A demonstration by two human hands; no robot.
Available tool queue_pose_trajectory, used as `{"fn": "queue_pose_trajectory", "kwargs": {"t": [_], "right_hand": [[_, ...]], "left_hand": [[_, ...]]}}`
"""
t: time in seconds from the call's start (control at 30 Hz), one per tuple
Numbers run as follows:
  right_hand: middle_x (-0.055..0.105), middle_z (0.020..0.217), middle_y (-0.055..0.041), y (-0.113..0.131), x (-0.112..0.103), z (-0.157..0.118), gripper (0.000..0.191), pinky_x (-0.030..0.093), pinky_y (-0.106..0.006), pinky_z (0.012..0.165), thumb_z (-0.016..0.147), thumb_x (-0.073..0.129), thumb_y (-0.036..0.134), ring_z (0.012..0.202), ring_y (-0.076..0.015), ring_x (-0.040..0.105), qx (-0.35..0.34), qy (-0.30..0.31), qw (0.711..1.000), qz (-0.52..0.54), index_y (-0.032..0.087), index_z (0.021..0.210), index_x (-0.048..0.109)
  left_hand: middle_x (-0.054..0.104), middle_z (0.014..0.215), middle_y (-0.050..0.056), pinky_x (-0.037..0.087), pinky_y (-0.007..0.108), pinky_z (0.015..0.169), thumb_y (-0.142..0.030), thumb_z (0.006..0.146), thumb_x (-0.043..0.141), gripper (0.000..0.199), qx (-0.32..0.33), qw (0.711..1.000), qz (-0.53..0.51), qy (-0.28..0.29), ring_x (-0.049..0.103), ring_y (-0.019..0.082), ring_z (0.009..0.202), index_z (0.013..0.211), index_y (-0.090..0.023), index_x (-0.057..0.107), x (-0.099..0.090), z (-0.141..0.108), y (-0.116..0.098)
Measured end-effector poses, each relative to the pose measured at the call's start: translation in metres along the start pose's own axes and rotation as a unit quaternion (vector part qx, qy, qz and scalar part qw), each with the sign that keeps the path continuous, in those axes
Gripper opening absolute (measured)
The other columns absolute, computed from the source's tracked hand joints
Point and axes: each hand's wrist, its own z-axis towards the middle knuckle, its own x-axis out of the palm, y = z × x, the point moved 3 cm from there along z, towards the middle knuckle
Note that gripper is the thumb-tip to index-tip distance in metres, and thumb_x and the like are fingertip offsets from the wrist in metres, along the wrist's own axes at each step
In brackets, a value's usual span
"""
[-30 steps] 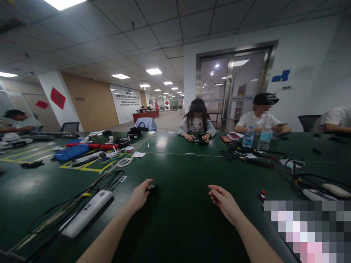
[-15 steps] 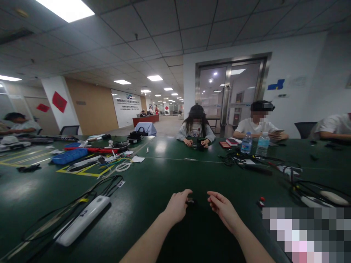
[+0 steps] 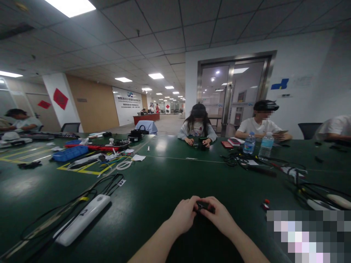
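Note:
Both my hands are close together above the dark green table (image 3: 153, 190). Between them is a small dark object (image 3: 204, 206) with a shiny part; its kind is too small to make out. My left hand (image 3: 185, 215) has its fingers closed at the object's left end. My right hand (image 3: 219, 215) pinches the right end, with the thumb below and the fingers over the top. My fingers hide much of the object.
A white power strip (image 3: 82, 219) with black cables lies to the left. Blue tray (image 3: 70, 153) and tools sit further back. On the right are two water bottles (image 3: 249, 143), tangled cables (image 3: 304, 188) and a small red-topped item (image 3: 265, 204). A person (image 3: 196, 128) sits opposite.
My right hand has moved left to meet my left hand and has closed on the small dark object. Before, only my left hand was at it. The view has shifted slightly.

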Motion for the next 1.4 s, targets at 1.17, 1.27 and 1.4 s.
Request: {"fn": "queue_pose_trajectory", "kwargs": {"t": [1.17,1.27,1.4], "right_hand": [[0.062,0.101,-0.0029,-0.04,-0.028,0.007,0.03,0.048,-0.032,0.063,0.063,0.062,0.043,0.088,-0.0211,0.058,0.129,-0.241,0.874,0.401,0.027,0.088,0.055],[0.063,0.099,-0.0029,-0.047,-0.035,0.007,0.03,0.049,-0.031,0.061,0.063,0.063,0.042,0.085,-0.0205,0.059,0.131,-0.257,0.864,0.413,0.027,0.087,0.055],[0.063,0.1,-0.002,-0.044,-0.031,0.008,0.032,0.049,-0.03,0.061,0.063,0.064,0.041,0.083,-0.0191,0.059,0.136,-0.227,0.863,0.43,0.028,0.09,0.055]], "left_hand": [[0.053,0.102,0.002,0.038,0.03,0.084,-0.024,0.079,0.046,0.05,0.014,0.993,-0.104,0.053,0.05,0.013,0.093,0.124,-0.025,0.026,-0.001,0.002,0.01],[0.053,0.104,0.002,0.037,0.029,0.084,-0.03,0.081,0.043,0.047,0.012,0.993,-0.103,0.058,0.05,0.014,0.095,0.124,-0.025,0.026,-0.001,0.001,0.009],[0.055,0.1,0.001,0.037,0.027,0.081,-0.032,0.086,0.031,0.036,0.011,0.993,-0.109,0.04,0.051,0.012,0.09,0.121,-0.025,0.03,-0.002,0.002,0.006]]}}
